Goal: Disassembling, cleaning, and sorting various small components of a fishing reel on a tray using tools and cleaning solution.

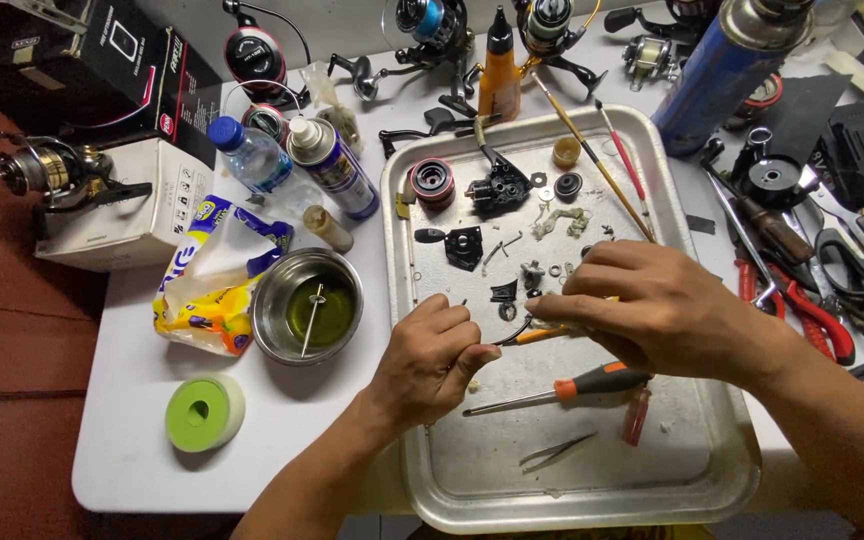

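Between the two hands, over the middle of the metal tray (pixel 422 480), sits a small tool with a yellow-orange handle (pixel 544 335), most of it hidden under the fingers. Its long axis runs left to right, tilted slightly, the dark thin end pointing left toward the left hand (pixel 430 365). It looks light and stiff, probably a bit greasy, so I'd judge the handle the sensible place to grip, not the fine tip. The right hand (pixel 657 315) is closed down over the handle, fingers curled narrow. The left hand is pinched tight, thumb to fingertips, on something too small to make out.

Just nearer lies an orange-and-black screwdriver (pixel 562 390), shaft pointing left, and nearer again a pair of tweezers (pixel 557 452). Farther up the tray are scattered small black reel parts (pixel 497 187) and washers. Left of the tray stands a steel bowl (pixel 307 305) of yellowish liquid, with a green roll of tape (pixel 204 411) near it. Pliers (pixel 802 310) lie off to the right.
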